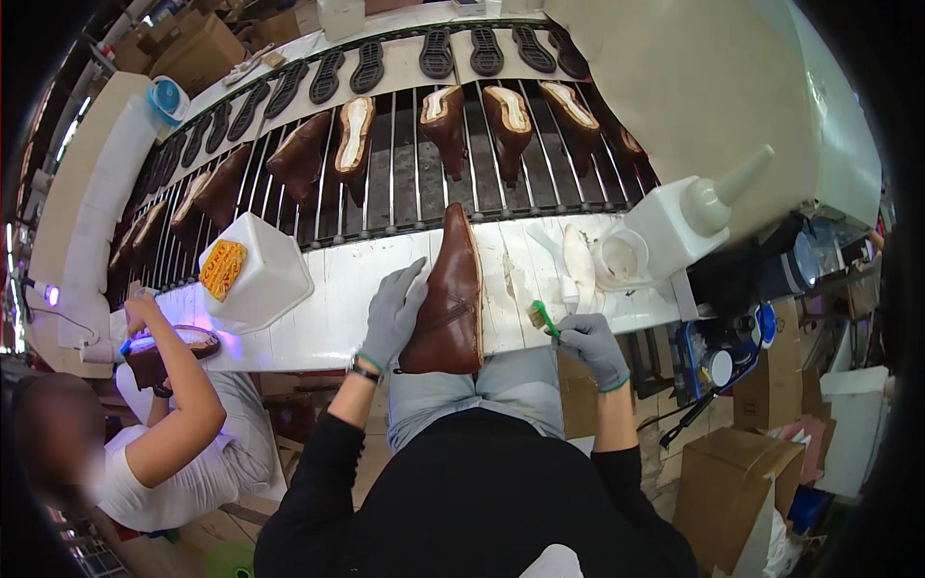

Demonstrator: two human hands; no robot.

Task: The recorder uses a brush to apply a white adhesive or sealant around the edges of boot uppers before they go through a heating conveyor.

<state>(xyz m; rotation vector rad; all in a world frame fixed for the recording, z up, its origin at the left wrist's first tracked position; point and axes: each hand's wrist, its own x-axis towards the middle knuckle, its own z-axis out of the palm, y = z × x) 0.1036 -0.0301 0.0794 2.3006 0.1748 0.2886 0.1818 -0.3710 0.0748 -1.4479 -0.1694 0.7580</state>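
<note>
A brown leather boot (449, 299) lies on its side on the white bench edge in front of me, its toe pointing away and its sole edge facing right. My left hand (393, 313), in a grey glove, rests against the boot's left side with the fingers stretched out. My right hand (594, 349), also gloved, is closed round a small green-handled brush (542, 318). The brush's bristle end points left, to the right of the boot and apart from it. Just beyond it are a white tube-like piece (578, 270) and a small cup (621, 258).
A white squeeze bottle (684, 226) stands at the right. At the left, a yellow sponge (223, 270) sits on a white container (270, 279). Beyond is a roller conveyor (395, 197) carrying boots and black soles (436, 53). A co-worker (183, 414) handles a boot at my left.
</note>
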